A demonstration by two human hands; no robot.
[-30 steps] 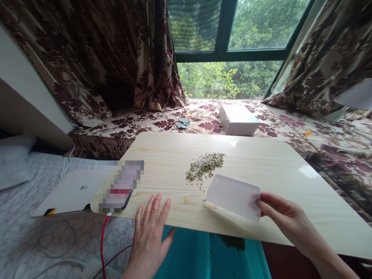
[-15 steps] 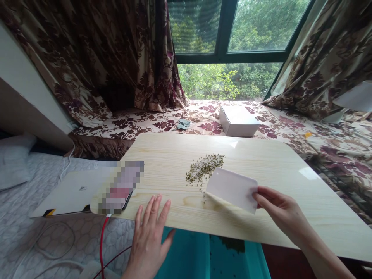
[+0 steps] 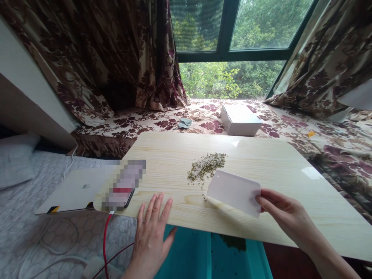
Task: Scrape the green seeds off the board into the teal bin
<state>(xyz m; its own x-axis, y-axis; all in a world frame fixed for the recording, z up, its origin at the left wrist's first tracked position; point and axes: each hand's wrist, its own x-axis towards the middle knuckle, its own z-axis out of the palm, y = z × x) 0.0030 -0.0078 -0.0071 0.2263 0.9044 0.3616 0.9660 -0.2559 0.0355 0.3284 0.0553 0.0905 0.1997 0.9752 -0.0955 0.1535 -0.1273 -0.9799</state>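
Observation:
My right hand pinches the right end of a thin white plastic scraper card, which is tilted over the wooden tabletop. Just beyond the card's left end lies a spread of small green beans mixed with white grains. A few loose beans trail toward the front edge near the card. My left hand rests flat on the table's front edge, fingers outstretched, holding nothing. Below the edge sits a teal divided bin, with a dark green heap of beans in its right compartment.
A phone, blurred out, lies at the table's left with a red cable plugged in. Beside it a silver laptop rests on the quilted bed. A white box and a grey-green cloth are on the window ledge.
The view has shifted slightly. My right hand and the card have moved a little to the right and nearer to me. My left hand stays on the table edge.

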